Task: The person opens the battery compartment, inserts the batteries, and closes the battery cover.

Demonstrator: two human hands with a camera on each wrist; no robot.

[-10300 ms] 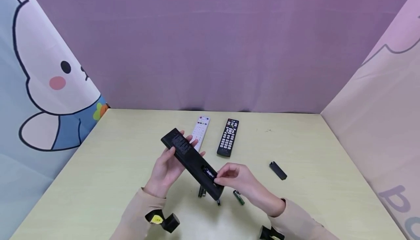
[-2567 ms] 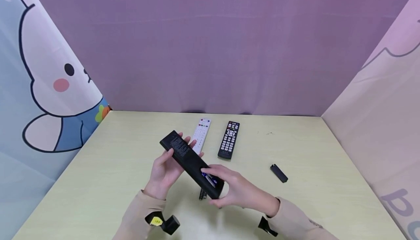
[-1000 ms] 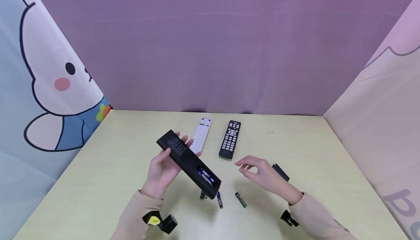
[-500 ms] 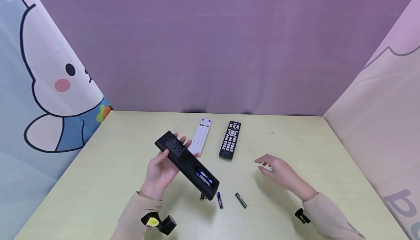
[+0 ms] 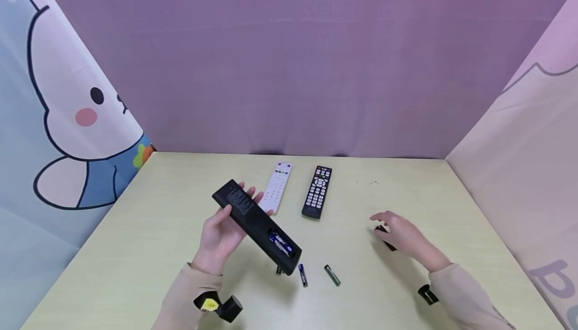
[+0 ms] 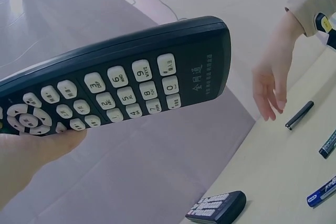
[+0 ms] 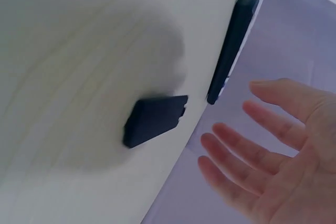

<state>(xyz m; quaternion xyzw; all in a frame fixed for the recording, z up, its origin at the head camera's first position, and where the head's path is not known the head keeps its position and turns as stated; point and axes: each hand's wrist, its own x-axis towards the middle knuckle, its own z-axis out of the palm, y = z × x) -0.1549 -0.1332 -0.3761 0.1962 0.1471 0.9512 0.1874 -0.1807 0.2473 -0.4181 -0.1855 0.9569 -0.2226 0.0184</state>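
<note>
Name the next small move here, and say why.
I'd likely lower the right hand and pinch the black cover: it lies ungripped close by, while the left hand holds a black remote whose battery bay is uncovered.

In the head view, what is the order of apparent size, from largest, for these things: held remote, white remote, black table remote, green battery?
1. Held remote
2. Black table remote and white remote: too alike to rank
3. Green battery
</note>
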